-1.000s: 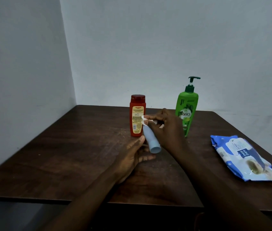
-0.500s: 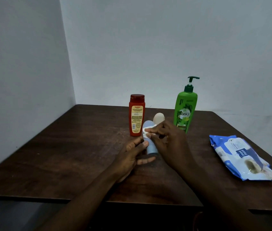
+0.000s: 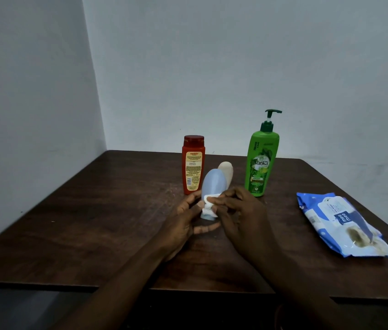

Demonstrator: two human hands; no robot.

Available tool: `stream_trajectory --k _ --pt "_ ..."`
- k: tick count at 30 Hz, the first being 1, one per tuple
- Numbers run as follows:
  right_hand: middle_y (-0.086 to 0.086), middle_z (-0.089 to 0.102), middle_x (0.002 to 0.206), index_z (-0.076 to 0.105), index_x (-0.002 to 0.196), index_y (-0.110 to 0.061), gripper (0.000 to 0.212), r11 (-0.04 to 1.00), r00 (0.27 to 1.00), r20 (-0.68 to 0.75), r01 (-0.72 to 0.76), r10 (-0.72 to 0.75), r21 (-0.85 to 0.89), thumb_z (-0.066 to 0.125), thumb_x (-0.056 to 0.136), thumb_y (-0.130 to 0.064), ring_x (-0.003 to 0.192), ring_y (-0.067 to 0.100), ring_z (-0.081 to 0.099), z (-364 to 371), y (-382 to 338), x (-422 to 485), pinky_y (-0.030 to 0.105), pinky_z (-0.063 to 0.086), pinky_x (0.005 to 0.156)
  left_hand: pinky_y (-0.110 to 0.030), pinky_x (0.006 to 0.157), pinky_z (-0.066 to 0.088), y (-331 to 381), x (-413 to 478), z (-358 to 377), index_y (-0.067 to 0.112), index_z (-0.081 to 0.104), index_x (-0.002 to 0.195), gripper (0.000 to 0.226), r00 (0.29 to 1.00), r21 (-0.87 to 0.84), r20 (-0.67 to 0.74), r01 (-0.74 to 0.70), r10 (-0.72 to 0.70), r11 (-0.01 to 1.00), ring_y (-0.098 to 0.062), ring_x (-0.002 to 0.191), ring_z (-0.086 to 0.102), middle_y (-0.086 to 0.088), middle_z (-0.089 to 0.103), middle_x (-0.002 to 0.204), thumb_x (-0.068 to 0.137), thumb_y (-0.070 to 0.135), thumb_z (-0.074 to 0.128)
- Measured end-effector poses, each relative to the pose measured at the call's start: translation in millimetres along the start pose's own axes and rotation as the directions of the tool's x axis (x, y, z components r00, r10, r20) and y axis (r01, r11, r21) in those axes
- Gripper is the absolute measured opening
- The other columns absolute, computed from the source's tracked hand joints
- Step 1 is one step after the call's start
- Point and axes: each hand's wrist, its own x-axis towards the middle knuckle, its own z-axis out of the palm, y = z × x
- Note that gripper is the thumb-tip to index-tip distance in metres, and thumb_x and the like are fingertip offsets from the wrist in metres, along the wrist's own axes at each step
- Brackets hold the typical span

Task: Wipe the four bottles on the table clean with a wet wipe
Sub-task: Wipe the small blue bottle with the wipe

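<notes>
A pale blue bottle (image 3: 213, 184) stands nearly upright at the table's middle, its lower part held in my left hand (image 3: 183, 220). My right hand (image 3: 238, 210) presses a white wet wipe (image 3: 208, 203) against the bottle's lower half. Just behind it stands a small beige bottle (image 3: 226, 171), partly hidden. A red bottle (image 3: 193, 164) with a yellow label stands to the left, and a green pump bottle (image 3: 260, 163) to the right.
A blue and white pack of wet wipes (image 3: 340, 222) lies at the right of the dark wooden table (image 3: 93, 222). Walls close in behind and on the left. The table's front edge is near my forearms.
The blue bottle has swung from tilted, base toward me, to nearly upright. My right hand with the wipe slid down from its top to its lower half, uncovering the beige bottle.
</notes>
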Motion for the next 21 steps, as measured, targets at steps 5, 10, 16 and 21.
stream_trajectory --k 5,10,16,21 --pt "0.003 0.065 0.102 0.076 0.107 -0.013 0.020 0.995 0.993 -0.060 -0.100 0.101 0.015 0.070 0.088 -0.013 0.093 0.007 0.056 -5 9 33 0.018 0.043 0.080 -0.039 0.078 0.061 -2 2 -1 0.039 0.072 0.117 0.035 1.000 0.003 0.019 0.015 -0.015 1.000 -0.031 0.109 0.071 -0.004 0.072 0.123 0.082 0.033 0.073" --pt "-0.004 0.061 0.087 0.077 0.109 -0.018 0.020 0.987 0.991 -0.035 -0.127 0.131 0.094 0.070 0.090 -0.014 0.081 0.002 0.056 -10 16 64 0.007 0.041 0.069 -0.034 0.076 0.061 0 0 -2 0.033 0.060 0.127 0.048 0.999 0.053 0.032 -0.011 0.009 0.999 -0.031 0.105 0.072 -0.002 0.073 0.120 0.081 0.037 0.072" --pt "-0.005 0.065 0.092 0.076 0.109 -0.021 0.020 0.982 0.991 -0.022 -0.128 0.132 0.142 0.069 0.091 -0.016 0.084 0.000 0.058 -5 21 66 0.005 0.041 0.070 -0.030 0.078 0.060 1 1 -2 0.033 0.055 0.133 0.057 1.000 0.094 0.012 -0.020 0.019 0.995 -0.032 0.108 0.071 -0.001 0.071 0.124 0.079 0.043 0.072" --pt "-0.001 0.070 0.106 0.075 0.112 -0.019 0.023 0.974 0.987 -0.076 -0.125 0.141 0.190 0.071 0.089 -0.015 0.098 0.005 0.063 0 22 53 0.021 0.053 0.080 -0.033 0.083 0.060 -2 3 -3 0.044 0.071 0.116 0.034 0.999 0.060 0.027 -0.027 0.026 0.998 -0.033 0.111 0.070 0.001 0.072 0.122 0.083 0.036 0.071"
